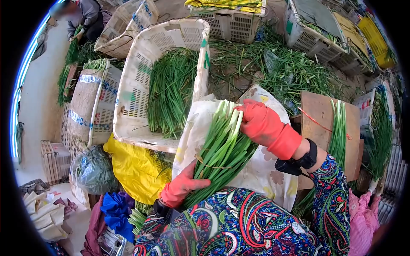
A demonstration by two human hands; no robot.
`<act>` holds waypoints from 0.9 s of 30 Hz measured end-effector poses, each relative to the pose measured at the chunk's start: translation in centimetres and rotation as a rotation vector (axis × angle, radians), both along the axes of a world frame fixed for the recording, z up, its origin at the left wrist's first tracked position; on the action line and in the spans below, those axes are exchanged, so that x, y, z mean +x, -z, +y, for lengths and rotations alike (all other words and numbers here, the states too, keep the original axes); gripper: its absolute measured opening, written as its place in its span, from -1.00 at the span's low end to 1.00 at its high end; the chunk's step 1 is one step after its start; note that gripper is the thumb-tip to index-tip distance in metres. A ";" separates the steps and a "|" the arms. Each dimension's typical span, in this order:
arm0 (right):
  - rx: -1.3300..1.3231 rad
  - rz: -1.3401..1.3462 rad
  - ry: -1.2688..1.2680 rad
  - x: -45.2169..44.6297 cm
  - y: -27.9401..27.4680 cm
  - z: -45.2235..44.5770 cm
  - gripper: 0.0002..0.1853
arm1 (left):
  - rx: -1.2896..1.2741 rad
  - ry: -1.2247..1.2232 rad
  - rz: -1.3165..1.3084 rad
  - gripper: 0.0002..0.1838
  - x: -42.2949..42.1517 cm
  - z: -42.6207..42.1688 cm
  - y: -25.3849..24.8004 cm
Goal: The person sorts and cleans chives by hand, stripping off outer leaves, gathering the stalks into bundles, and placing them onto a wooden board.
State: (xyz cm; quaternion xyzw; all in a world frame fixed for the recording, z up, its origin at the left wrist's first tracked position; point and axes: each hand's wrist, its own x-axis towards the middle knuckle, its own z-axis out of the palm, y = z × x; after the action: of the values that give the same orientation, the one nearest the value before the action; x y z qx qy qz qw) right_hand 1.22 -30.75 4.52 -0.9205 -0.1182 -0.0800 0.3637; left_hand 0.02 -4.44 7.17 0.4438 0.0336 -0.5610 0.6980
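A bunch of long green stalks with pale ends (222, 147) lies across my lap on a light patterned cloth (275, 175). Red gloves cover both hands. My left hand (184, 185) is wrapped against the lower left side of the bunch, its thumb over the leaves. At the pale upper ends, my right hand (260, 123) has its fingers curled round some stalks. A thin tie crosses the bunch near my left hand. To the right, another bundle of green stalks (338, 132) rests on a brown board (316, 115) with a red string.
A white plastic crate (128, 91) holding green stalks (175, 89) stands ahead to the left. Loose greens (290, 77) cover the floor beyond. Yellow sheeting (132, 168) and a bagged bundle (95, 169) are at the left. Another person (87, 17) works at the far left.
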 end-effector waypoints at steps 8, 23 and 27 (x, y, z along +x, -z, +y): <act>0.067 -0.056 0.099 -0.2 0.1 -0.2 -0.82 | 0.052 -0.016 -0.017 -0.18 0.2 -0.4 0.2; -0.282 -0.152 -0.336 0.8 -1.7 0.2 -0.72 | 0.115 0.121 -0.058 -0.24 0.2 -0.6 0.3; -0.469 -0.284 -0.434 1.4 -2.9 0.1 -0.86 | 0.114 0.140 0.029 -0.26 0.1 -0.9 0.0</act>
State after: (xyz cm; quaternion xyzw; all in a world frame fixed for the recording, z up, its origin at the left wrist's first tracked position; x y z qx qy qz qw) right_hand 2.67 -30.68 7.43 -0.9121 -0.3758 -0.0987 0.1306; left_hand 0.12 -5.35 7.13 0.4757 0.0445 -0.6121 0.6301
